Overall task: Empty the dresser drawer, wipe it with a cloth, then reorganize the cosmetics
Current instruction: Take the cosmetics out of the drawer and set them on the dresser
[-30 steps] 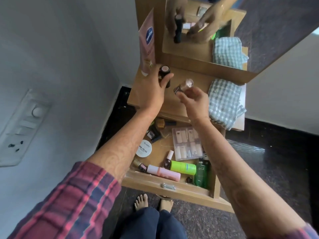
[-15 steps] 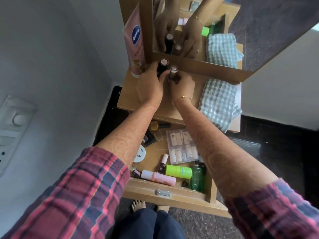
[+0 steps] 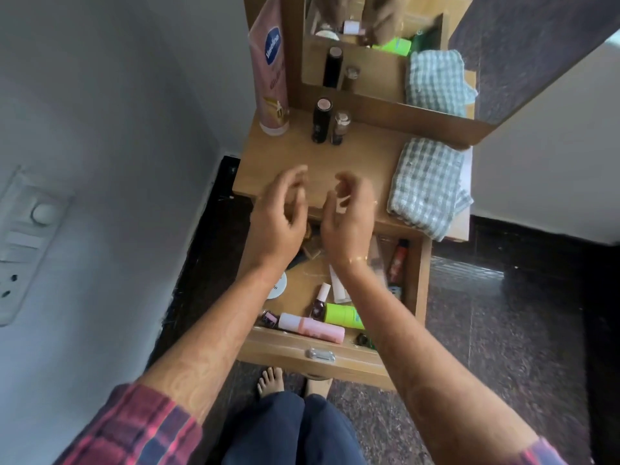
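Observation:
The wooden drawer (image 3: 302,355) stands pulled out below the dresser top (image 3: 268,162). Inside lie a pink tube (image 3: 312,327), a lime-green tube (image 3: 342,315), a nail polish bottle (image 3: 318,303), a round white jar (image 3: 278,285), a red bottle (image 3: 397,260) and other small cosmetics. On the dresser top, by the mirror, stand a black stick (image 3: 321,120) and a small clear-capped bottle (image 3: 339,127). A pink Vaseline tube (image 3: 271,72) leans at the back left. My left hand (image 3: 278,216) and my right hand (image 3: 349,216) hover over the drawer's back edge, fingers loosely curled, holding nothing.
A folded checked cloth (image 3: 426,186) lies on the right of the dresser top, over its edge. The mirror (image 3: 385,45) rises behind. A switch panel (image 3: 27,236) is on the left wall. My bare feet (image 3: 271,380) stand on dark stone floor under the drawer.
Both hands set the black stick and the small bottle down by the mirror, let go, and pulled back toward the drawer with nothing in them.

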A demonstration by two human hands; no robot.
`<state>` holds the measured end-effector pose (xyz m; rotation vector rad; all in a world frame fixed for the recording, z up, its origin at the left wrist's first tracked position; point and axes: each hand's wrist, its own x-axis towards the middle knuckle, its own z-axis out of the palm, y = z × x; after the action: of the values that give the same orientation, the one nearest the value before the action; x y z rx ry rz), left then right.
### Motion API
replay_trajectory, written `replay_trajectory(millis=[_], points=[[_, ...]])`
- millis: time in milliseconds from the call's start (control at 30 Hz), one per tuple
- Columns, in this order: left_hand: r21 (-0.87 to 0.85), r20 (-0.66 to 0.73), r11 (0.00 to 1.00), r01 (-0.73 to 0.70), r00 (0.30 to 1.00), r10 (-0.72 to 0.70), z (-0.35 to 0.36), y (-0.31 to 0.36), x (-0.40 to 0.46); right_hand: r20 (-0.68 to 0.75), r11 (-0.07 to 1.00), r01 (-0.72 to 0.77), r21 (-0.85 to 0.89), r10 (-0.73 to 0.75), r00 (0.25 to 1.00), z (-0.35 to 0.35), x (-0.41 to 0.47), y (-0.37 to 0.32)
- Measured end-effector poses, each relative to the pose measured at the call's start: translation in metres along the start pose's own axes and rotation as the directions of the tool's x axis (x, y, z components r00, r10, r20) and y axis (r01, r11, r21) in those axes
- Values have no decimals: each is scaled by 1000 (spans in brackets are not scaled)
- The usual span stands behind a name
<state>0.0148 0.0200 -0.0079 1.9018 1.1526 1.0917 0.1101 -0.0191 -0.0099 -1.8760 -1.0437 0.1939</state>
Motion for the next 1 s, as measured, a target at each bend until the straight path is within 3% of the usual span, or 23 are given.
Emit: replay_trajectory(millis=[67,167,267,333,467,567,667,733,867,1000], points=[[58,92,998,-5,996,0,-12,-9,-23,167,998,70,-4,-68,984,-2,-29,9],[281,227,940,193,938,-261,-16,-21,-49,443,983,146,-114,-82,893,3,-57,33],[529,219,776,344,828,-517,-8,-27,-60,593,947,138,-290,65,803,12,-62,50],[560,164,718,414,794,-585,-1,-26,-58,632,924,138,-356,130,764,21,-58,52],[480,45,658,579,733,-678,19,-19,-51,674,863,212,-459,182,716,44,-48,50],[282,-41,623,730,658,-752,30,-18,-56,637,863,107,-494,275,720,51,-46,52],[30,-109,517,855,517,-849,37,-22,-60,581,853,-9,-522,363,728,51,-47,52],[-22,-126,471,882,465,-876,39,-23,-60,550,839,-66,-539,411,727,50,-49,50],[128,-102,420,898,434,-895,37,-26,-55,494,773,-96,-628,490,718,44,-49,48],[345,-4,414,842,443,-897,29,-29,-51,464,744,-50,-667,466,753,46,-55,42]])
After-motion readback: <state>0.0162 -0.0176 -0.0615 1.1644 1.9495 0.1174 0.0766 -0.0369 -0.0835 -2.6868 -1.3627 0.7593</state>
